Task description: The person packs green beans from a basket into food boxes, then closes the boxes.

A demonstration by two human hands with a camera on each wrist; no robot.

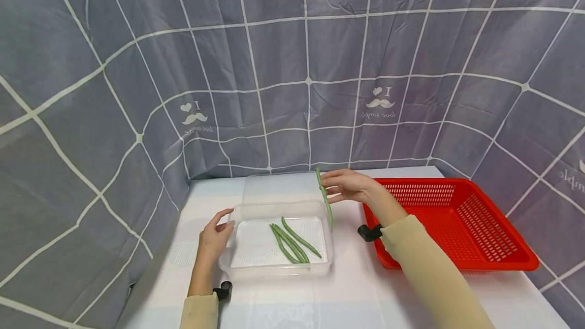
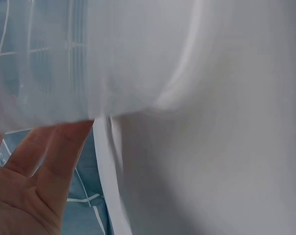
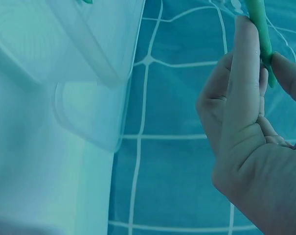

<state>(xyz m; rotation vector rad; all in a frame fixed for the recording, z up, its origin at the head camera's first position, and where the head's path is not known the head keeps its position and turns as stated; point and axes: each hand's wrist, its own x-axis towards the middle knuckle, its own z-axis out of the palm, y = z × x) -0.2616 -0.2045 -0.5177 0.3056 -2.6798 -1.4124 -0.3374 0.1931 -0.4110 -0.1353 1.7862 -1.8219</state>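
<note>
In the head view my right hand [image 1: 346,185] pinches a long green bean [image 1: 325,199] between thumb and fingers, upright beside the right back corner of a clear plastic container [image 1: 269,270]. The right wrist view shows the bean's lower end [image 3: 263,36] between the thumb and fingers of that hand [image 3: 250,117]. Several more green beans [image 1: 292,242] lie in the container's right half. At its left rim my left hand [image 1: 214,235] holds the container with thumb and fingers. In the left wrist view, those fingertips are hidden behind the plastic wall [image 2: 138,58].
A red perforated basket [image 1: 450,222] stands at the right of the white table [image 1: 283,303], partly covered by the right forearm. Behind the container lies a clear flat lid [image 1: 279,188]. Grey checked cloth [image 1: 283,110] hangs around the back and sides.
</note>
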